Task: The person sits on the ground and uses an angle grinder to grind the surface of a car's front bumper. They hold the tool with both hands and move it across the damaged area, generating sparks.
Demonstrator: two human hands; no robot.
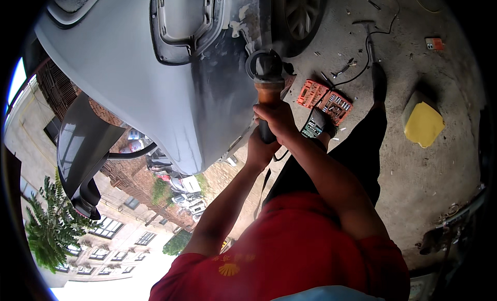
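An angle grinder (269, 94), with an orange-brown and black body and a dark round head, is held in both hands. My right hand (279, 120) wraps its middle, and my left hand (260, 148) closes round its rear end just below. The grinder's head is at the edge of a car's grey body panel (221, 94), beside a dark, scuffed patch with bare spots. I cannot tell whether the disc touches the panel. An empty lamp recess (186, 21) opens in the bodywork to the left, and a wheel (300, 13) shows beyond the grinder.
An orange tool case (339, 105) lies open on the concrete floor by my feet, with a green socket set (312, 129) close by. A black cable (357, 76) crosses the floor. Farther right stands a yellow container (424, 125). A raised dark panel (83, 140) is at the left.
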